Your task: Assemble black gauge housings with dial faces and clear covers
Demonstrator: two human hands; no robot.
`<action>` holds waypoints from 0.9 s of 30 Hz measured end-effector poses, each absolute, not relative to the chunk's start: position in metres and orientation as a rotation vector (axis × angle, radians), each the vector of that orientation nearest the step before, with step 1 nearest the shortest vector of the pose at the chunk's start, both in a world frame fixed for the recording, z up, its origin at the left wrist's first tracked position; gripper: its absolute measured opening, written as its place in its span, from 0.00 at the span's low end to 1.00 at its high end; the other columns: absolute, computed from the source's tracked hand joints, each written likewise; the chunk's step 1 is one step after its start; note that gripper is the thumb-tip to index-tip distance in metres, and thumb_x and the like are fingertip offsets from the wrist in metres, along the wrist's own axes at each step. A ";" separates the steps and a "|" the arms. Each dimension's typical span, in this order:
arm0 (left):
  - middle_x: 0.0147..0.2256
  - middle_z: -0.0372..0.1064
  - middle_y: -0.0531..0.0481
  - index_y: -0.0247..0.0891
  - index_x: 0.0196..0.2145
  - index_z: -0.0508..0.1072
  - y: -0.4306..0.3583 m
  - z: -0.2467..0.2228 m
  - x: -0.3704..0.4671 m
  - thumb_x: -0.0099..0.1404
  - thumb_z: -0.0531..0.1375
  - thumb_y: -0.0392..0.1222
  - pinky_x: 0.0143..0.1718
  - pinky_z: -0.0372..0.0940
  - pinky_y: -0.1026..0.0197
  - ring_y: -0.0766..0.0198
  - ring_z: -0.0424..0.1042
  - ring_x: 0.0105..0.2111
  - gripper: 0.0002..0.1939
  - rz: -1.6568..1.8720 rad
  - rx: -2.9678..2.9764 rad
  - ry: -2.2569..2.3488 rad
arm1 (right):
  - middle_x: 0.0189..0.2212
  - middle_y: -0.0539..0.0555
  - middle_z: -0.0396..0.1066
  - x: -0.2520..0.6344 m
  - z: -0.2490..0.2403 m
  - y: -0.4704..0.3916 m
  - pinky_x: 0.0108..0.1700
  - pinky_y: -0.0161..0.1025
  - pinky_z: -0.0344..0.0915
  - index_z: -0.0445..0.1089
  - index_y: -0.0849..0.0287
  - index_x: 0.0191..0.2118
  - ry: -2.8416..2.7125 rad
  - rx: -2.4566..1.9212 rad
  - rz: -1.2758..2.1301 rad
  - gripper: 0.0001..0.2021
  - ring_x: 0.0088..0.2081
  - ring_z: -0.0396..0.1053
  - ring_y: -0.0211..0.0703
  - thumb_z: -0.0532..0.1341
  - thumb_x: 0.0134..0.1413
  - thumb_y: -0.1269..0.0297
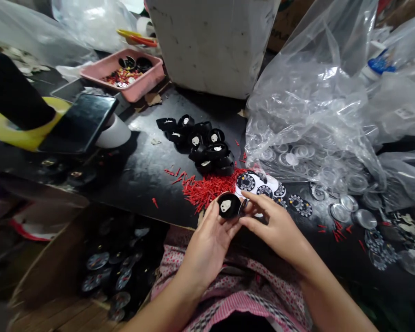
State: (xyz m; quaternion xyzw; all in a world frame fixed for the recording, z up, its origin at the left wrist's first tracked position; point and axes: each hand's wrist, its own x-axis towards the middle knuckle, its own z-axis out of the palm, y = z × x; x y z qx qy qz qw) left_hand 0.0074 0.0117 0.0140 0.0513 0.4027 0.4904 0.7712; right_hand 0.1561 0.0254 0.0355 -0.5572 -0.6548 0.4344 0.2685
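My left hand (207,242) is wrapped round a black round gauge housing (233,208), its open side up, with a small white part (225,206) inside. At the housing's right rim, my right hand (275,223) pinches a thin disc (242,208) seen nearly edge-on; its printing cannot be made out. Just beyond both hands lies a heap of small red pointers (207,188). Printed black-and-white dial discs (245,182) are spread beside it. More black housings (197,143) are piled behind the pointers.
Clear round covers (339,212) lie at right, before a large plastic bag (307,106) of them. A pink tray (140,91) holds small coloured parts. A phone (81,122) leans at left near yellow tape (17,133). Below the edge stands a box (44,263) of finished-looking dials.
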 end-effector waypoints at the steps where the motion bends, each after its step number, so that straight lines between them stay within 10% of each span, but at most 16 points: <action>1: 0.53 0.73 0.42 0.40 0.51 0.72 0.011 0.014 0.006 0.67 0.58 0.55 0.58 0.65 0.47 0.51 0.72 0.54 0.21 1.064 0.114 0.859 | 0.38 0.53 0.71 0.157 0.035 0.026 0.45 0.43 0.66 0.68 0.57 0.54 -1.712 -1.513 1.183 0.19 0.39 0.70 0.43 0.63 0.56 0.65; 6: 0.53 0.74 0.46 0.44 0.53 0.72 0.003 0.012 0.001 0.66 0.61 0.49 0.56 0.67 0.51 0.55 0.74 0.52 0.19 1.084 0.222 0.866 | 0.33 0.52 0.70 0.160 0.040 0.028 0.40 0.39 0.64 0.71 0.57 0.32 -1.642 -1.512 1.045 0.05 0.36 0.68 0.41 0.61 0.58 0.63; 27: 0.53 0.75 0.48 0.46 0.50 0.77 0.007 0.006 -0.013 0.63 0.63 0.46 0.55 0.67 0.50 0.51 0.73 0.53 0.17 0.892 0.591 0.931 | 0.30 0.49 0.70 0.153 0.060 0.042 0.34 0.37 0.60 0.66 0.56 0.33 -1.956 -1.603 1.024 0.04 0.32 0.66 0.39 0.61 0.58 0.67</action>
